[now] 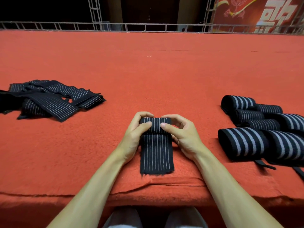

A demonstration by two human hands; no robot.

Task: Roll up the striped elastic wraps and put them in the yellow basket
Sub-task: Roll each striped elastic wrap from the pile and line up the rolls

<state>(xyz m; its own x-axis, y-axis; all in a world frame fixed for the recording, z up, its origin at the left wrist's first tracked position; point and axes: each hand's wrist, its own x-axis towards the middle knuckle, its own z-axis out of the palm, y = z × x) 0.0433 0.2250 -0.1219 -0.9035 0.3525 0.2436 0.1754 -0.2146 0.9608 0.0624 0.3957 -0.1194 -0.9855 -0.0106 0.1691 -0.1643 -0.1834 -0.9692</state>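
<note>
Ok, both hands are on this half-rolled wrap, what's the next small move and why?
Probably roll the striped wrap one more turn toward you. The left hand and right hand grip its rolled far end, but its flat tail lies unrolled on the red cloth between the wrists, so the roll looks unfinished.

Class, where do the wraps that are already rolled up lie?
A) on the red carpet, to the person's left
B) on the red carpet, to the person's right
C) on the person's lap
B: the rolled wraps sit grouped on the red carpet at the right; the flat wraps are piled at the left, and the left hand and right hand grip a half-rolled wrap between them.
</note>
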